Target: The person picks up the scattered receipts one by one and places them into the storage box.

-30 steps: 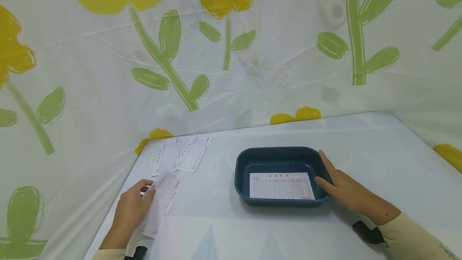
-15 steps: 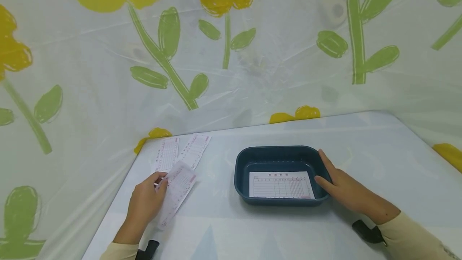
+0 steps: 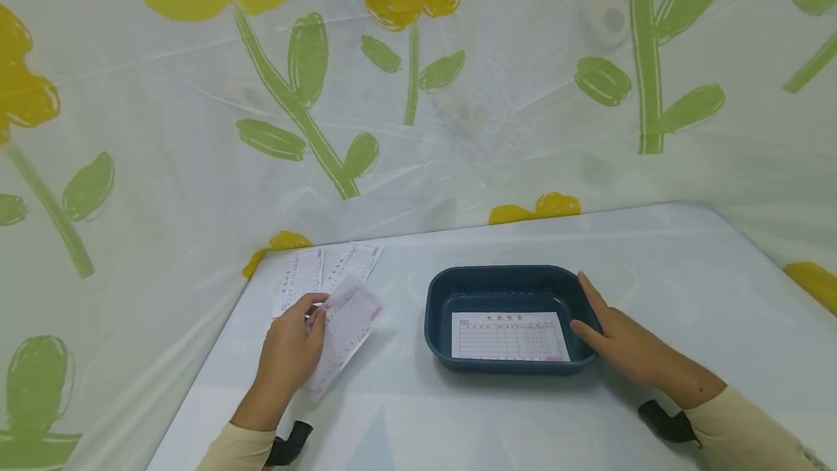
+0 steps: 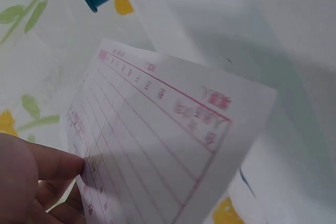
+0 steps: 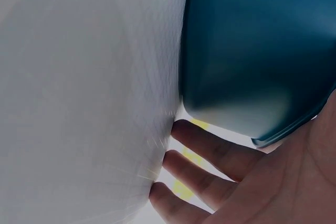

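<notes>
tray [image 3: 434, 311] centre, form [image 3: 510, 336] inside | two slips [image 3: 327, 275] far left on table [image 3: 686, 289]

Pale table with a tray and paper slips

The table [image 3: 497, 413] has a light blue-white top. A dark blue tray [image 3: 437, 311] sits near its middle, and two printed slips [image 3: 302, 275] lie side by side at the far left corner.

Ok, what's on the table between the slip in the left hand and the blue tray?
Nothing: in the head view only bare table separates the slip, held by the left hand, from the blue tray.
</notes>
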The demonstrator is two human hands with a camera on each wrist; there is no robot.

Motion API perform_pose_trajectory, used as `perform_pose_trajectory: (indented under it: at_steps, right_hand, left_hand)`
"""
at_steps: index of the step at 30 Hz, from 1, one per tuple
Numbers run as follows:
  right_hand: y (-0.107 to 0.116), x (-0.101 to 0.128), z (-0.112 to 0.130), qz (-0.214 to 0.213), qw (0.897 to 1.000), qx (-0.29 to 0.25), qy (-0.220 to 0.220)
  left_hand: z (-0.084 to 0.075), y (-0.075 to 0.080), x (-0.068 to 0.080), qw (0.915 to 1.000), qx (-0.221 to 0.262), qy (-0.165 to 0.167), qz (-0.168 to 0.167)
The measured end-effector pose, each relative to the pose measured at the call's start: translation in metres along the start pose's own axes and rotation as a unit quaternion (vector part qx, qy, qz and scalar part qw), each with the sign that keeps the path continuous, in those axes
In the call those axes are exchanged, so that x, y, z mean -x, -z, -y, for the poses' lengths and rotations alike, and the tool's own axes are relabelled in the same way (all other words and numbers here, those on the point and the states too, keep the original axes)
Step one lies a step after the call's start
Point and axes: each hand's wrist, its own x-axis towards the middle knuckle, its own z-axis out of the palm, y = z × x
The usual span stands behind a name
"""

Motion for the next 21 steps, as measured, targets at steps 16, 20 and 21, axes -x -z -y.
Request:
perform_pose_trajectory:
  at_steps: [16, 20, 21]
  right_hand:
    - [-0.002, -0.001, -0.001, 0.0, 1.0, -0.001, -0.001]
    - [-0.001, -0.001, 0.0, 0.0, 1.0, 0.0, -0.003]
    - [-0.001, -0.001, 0.0, 0.0, 1.0, 0.0, -0.004]
  left_hand:
    - [-0.039, -0.006, -0.005, 0.9974, 0.04, -0.059, -0.016]
    - [-0.049, -0.008, -0.009, 0.9947, 0.053, -0.084, -0.026]
    - [-0.051, -0.009, -0.01, 0.9937, 0.056, -0.093, -0.028]
